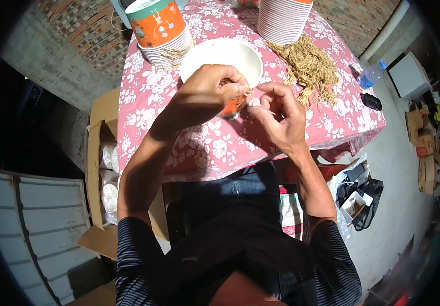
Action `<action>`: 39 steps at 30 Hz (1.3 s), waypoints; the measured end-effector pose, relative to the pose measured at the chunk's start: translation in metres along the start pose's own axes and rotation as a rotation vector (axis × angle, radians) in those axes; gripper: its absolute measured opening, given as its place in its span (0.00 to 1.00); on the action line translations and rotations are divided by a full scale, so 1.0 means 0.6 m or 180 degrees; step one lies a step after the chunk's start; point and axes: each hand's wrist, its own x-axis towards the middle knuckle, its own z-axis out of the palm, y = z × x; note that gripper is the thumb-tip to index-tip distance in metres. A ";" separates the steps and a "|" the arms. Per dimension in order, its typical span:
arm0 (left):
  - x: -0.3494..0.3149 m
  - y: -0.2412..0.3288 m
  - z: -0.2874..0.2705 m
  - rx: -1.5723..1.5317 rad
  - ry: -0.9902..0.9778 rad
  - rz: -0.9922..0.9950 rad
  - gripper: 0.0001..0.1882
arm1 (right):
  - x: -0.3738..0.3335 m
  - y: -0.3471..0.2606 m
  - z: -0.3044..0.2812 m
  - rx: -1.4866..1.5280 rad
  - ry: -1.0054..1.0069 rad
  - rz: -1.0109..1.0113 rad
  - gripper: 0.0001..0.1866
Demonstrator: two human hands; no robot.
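Note:
An orange paper bucket with a white inside stands upright on the table in front of me, its near side mostly behind my hands. Over its near rim, my left hand is closed, pinching a short piece of tan twisted cord between thumb and fingertips. My right hand meets it from the other side, index finger raised and curved, thumb and another finger closed on what looks like the same cord. Much of the cord is hidden by the fingers. Right of the bucket lies a heap of tan cords.
Upside-down stacks of paper buckets stand at the far left and far right; loose cords lie against the left one. A pink floral cloth covers the table. At right sit a plastic bottle and a black object. A cardboard box stands left.

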 end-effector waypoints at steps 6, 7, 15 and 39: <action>0.000 0.005 0.003 -0.0042 -0.0060 0.0029 0.12 | 0.018 0.006 0.013 -0.0683 0.0528 -0.0886 0.08; 0.000 0.004 0.004 -0.0041 -0.0056 0.0024 0.12 | 0.018 0.006 0.014 -0.0762 0.0536 -0.0880 0.07; -0.005 -0.004 0.001 -0.0352 0.0077 0.0214 0.14 | 0.015 0.012 0.001 -0.0450 0.0501 -0.0167 0.03; -0.031 -0.045 0.053 0.2182 0.1403 0.2271 0.08 | 0.051 -0.038 -0.115 0.2053 0.0033 0.1509 0.13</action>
